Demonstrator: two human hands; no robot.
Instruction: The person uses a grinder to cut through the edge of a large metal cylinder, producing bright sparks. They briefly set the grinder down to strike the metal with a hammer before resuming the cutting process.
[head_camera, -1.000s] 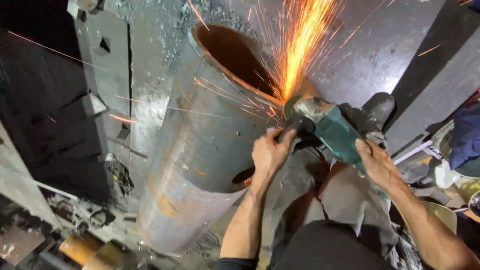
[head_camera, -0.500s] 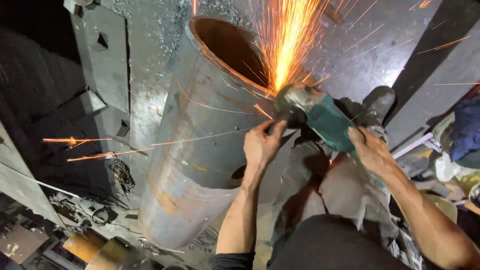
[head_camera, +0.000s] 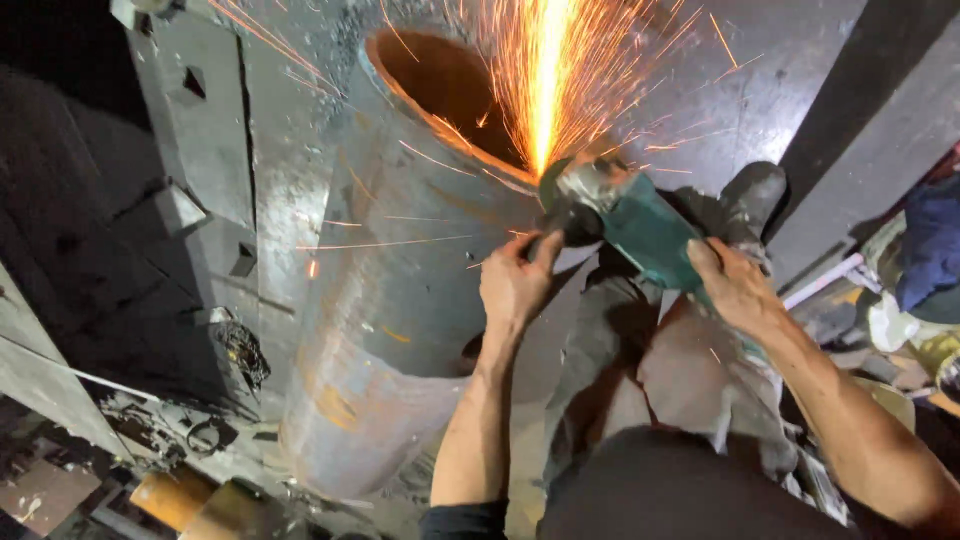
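Observation:
A wide steel pipe (head_camera: 400, 300) lies on a dark metal floor, its open end (head_camera: 440, 85) pointing away from me. A teal angle grinder (head_camera: 640, 222) presses on the pipe's rim, and bright orange sparks (head_camera: 545, 80) fly up from the contact. My left hand (head_camera: 515, 280) grips the grinder's side handle by the disc. My right hand (head_camera: 735, 285) wraps the rear of its body. My grey-trousered leg (head_camera: 610, 340) and dark shoe (head_camera: 750, 195) rest beside the pipe.
Thick dark steel plates (head_camera: 190, 130) with notches stand at the left. A dark beam (head_camera: 870, 130) runs along the right. Cloth and clutter (head_camera: 925, 260) lie at the right edge. Yellowish cylinders (head_camera: 190, 500) and scrap sit at the bottom left.
The grinder and both hands have shifted slightly left and up along the pipe's rim. The spray of sparks now shoots more straight up.

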